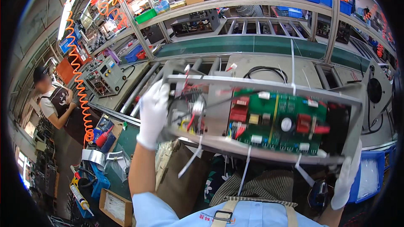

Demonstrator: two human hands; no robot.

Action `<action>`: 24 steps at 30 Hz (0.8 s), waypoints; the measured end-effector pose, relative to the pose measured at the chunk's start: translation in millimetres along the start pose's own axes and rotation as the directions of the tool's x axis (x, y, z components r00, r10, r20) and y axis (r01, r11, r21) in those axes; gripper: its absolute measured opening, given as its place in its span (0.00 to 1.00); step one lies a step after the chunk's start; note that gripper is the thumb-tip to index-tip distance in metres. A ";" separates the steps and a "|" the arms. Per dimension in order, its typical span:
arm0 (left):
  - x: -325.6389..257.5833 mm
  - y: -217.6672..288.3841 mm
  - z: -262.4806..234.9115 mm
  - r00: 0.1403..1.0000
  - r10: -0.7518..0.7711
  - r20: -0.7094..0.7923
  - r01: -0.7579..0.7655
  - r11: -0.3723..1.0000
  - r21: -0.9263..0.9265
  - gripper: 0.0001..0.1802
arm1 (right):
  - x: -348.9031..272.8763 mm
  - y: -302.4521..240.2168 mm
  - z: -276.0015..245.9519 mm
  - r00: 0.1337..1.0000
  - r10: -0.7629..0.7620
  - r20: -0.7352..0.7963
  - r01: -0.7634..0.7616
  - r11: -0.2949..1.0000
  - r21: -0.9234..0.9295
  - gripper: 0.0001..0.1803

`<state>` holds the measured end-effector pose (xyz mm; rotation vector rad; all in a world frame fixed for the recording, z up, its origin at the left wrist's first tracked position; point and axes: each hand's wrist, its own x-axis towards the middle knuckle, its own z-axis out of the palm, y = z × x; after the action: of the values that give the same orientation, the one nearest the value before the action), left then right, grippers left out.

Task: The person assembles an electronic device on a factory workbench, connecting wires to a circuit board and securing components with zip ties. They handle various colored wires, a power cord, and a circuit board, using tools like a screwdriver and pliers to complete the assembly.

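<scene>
An open grey metal chassis (261, 82) hangs in front of my body, slightly blurred and tilted down to the right. Inside it sits a green circuit board (275, 120) with red, white and yellowish parts, beside a bundle of coloured wires (189, 122) at the left end. My left hand (153, 111), in a white glove, is closed round the chassis's left end. At the lower right corner my gloved right hand (348, 178) grips the other end; its fingertips are partly hidden. White cable ties (247, 164) dangle from the near edge.
Behind the chassis lie a roller conveyor (195, 65) and a board with a looped black cable (267, 71). A finished-looking machine (103, 75) stands at left, a fan panel (374, 90) at right. Blue bins (366, 172) flank me. A co-worker (57, 101) stands far left.
</scene>
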<state>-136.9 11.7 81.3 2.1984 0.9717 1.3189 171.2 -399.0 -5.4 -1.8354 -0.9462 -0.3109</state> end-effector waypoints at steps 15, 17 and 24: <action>-153.5 -32.4 -22.8 0.939 -0.077 -0.337 0.050 0.995 -0.087 0.20 | -134.4 50.3 5.4 0.992 -0.047 -0.115 0.031 0.989 -0.143 0.41; -152.2 -45.4 -23.3 0.930 -0.072 -0.360 0.083 0.996 0.015 0.22 | -128.5 45.9 5.0 0.995 -0.043 -0.095 0.028 0.988 -0.154 0.41; -104.4 -14.0 -32.3 0.975 -0.061 -0.212 0.086 0.990 0.111 0.21 | -78.9 17.7 -4.4 0.998 -0.070 -0.001 0.069 0.984 -0.164 0.39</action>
<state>-203.1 -55.8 24.8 2.1177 1.2280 1.5148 132.8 -442.9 -61.6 -1.9515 -1.0067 -0.4498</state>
